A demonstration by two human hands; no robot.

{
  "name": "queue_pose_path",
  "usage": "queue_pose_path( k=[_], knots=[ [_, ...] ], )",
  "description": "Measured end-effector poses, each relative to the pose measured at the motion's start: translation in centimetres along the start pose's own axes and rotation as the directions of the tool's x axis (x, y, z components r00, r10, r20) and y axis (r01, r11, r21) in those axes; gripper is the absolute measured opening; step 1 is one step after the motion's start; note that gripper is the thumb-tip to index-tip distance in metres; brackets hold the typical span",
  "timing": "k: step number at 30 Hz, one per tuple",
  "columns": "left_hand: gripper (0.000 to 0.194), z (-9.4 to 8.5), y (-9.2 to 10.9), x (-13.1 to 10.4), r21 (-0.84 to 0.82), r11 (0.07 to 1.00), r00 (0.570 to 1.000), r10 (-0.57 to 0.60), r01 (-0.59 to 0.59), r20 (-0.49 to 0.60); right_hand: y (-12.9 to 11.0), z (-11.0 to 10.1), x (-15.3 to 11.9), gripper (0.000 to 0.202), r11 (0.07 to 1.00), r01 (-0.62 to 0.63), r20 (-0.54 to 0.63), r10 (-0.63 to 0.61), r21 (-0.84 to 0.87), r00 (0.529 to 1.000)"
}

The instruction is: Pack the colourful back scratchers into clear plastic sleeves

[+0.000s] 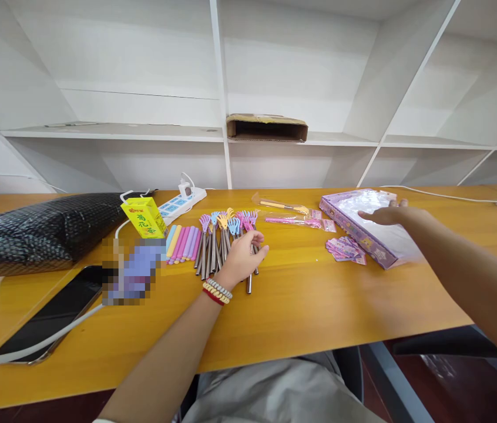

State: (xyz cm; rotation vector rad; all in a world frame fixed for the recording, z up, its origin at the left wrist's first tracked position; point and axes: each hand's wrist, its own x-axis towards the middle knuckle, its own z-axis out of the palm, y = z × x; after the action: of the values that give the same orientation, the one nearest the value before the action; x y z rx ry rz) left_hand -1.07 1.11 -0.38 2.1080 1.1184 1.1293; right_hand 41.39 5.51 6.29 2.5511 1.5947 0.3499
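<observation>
My left hand (244,258) is above a bunch of back scratchers (213,249) with metal rods and pink, blue, yellow and purple claw heads. Its fingers curl loosely, the thumb stands apart, and nothing shows in its grasp. Left of the bunch lies a row of pastel sleeves (183,244) in blue, yellow, pink and purple. My right hand (385,215) is open over a shallow purple box (356,232) that holds clear plastic bags (372,202). Beside the box is a small pile of purple printed cards (346,249). Two bagged back scratchers, one yellow (281,204) and one pink (295,221), lie farther back.
A black wrapped bundle (41,229), a yellow drink carton (145,216), a phone (54,314) and a white power strip (182,204) occupy the left side. A white cable (67,323) crosses the phone. White shelves behind hold a cardboard box (267,128).
</observation>
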Motion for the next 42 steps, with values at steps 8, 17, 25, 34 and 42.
queue_pose_path(
  k=[8,17,25,34,42],
  knots=[
    [0.017,0.2,0.0,-0.8,0.300,0.932,0.977,0.173,-0.205,0.128,-11.3,-2.2,-2.3,0.046,0.806,0.590,0.150,-0.590,0.048,0.793],
    [0.014,0.4,0.1,-1.0,0.348,0.903,0.965,0.206,-0.252,0.163,-17.6,1.5,-3.7,0.039,0.799,0.601,0.136,-0.595,-0.002,0.792],
    [0.015,0.6,0.1,-1.1,0.322,0.909,0.954,0.198,-0.265,0.226,-17.1,-0.4,-3.4,0.032,0.831,0.554,-0.016,-0.555,-0.051,0.832],
    [0.036,0.7,0.1,0.0,-0.191,0.978,0.966,-0.127,0.084,-0.226,-14.8,-2.5,-7.3,0.033,0.839,0.531,-0.641,-0.343,0.121,0.687],
    [0.031,-0.1,0.4,0.7,-0.622,0.702,0.932,-0.333,0.346,0.143,-15.6,1.3,-11.6,0.026,0.564,0.784,-0.777,-0.358,0.261,0.517]
  ],
)
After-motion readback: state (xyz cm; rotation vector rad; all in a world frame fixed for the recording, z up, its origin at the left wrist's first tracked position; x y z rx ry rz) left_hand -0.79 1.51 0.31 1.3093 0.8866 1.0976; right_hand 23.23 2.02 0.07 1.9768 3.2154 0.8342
